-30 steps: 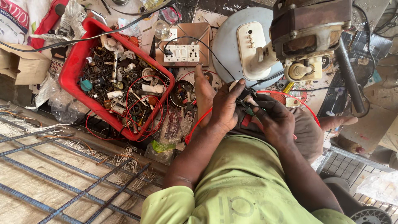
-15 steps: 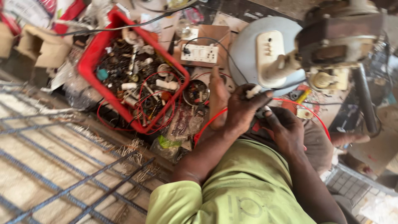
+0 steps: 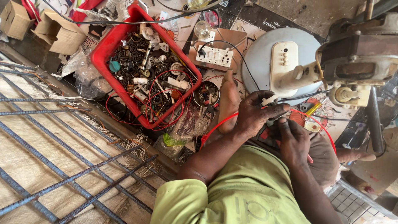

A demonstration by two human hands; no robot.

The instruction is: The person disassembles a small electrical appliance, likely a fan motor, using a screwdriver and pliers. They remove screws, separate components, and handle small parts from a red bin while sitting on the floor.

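The black wire (image 3: 265, 108) lay between the two hands, just in front of the person's lap and beside the round grey base (image 3: 257, 66) of a pedestal fan. It ran up from the fingers toward the white switch board (image 3: 214, 56) on its wooden plate. A thin red wire (image 3: 215, 126) looped past the same spot.

As a judgement, the wiring work looked mid-way: the fan's motor (image 3: 358, 58) stood bare with no guard or blades on it, the wire ends were not yet joined to anything visible, and loose parts remained spread around.

The left hand (image 3: 255, 116) was curled, its fingers closed around the black wire near a small white piece. The right hand (image 3: 294, 143) lay just below it, fingers bent together and touching the same bundle; whether it truly gripped the wire or a small tool could not be told.

Further out, a red plastic tray (image 3: 101, 58) full of screws, plugs and wire scraps sat on the floor, with a small round tin (image 3: 206, 94) of bits beside it. Cardboard boxes (image 3: 56, 31) lay beyond, and steel rods (image 3: 62, 166) crossed over sacking to the left.
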